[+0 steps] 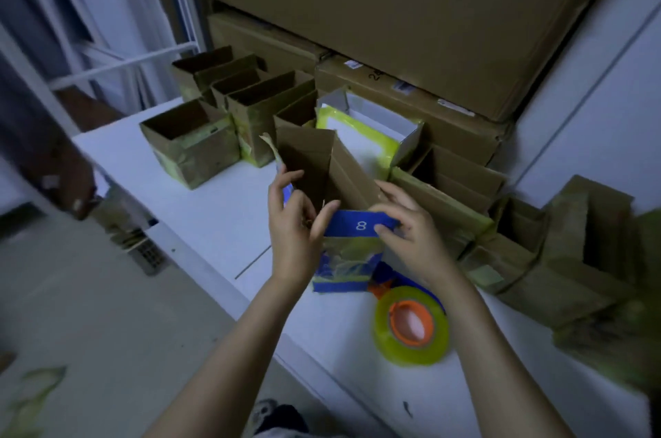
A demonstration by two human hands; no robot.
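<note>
Nearest, on the white tabletop (221, 215) close to its front edge: a yellow-green roll of clear packing tape w/ an orange core (382, 332), lying flat, just right of the forearms. Just behind it is a blue & orange item, partly hidden, can't tell what. Next, the small brown cardboard box w/ blue print and yellowish tape on its front (350, 258) stands at table centre, just beyond the roll; whether its base touches the top can't be told. Its rear flaps stand up, open. The left hand (293, 223) grips the box's left top corner, fingers curled round the edge, thumb on the blue front flap marked "8" (361, 225). The right hand (411, 223) pinches that flap's right end btw thumb & fingers. Further back on the left, a cluster of open brown cardboard boxes w/ yellowish tape (193, 144) sits side by side. Behind the held box, a white open box edged w/ yellow-green tape (361, 137). To the right, more taped brown boxes (536, 258), packed close, blurred. Farthest: big brown shipping cartons (393, 26) stacked against the wall.
</note>
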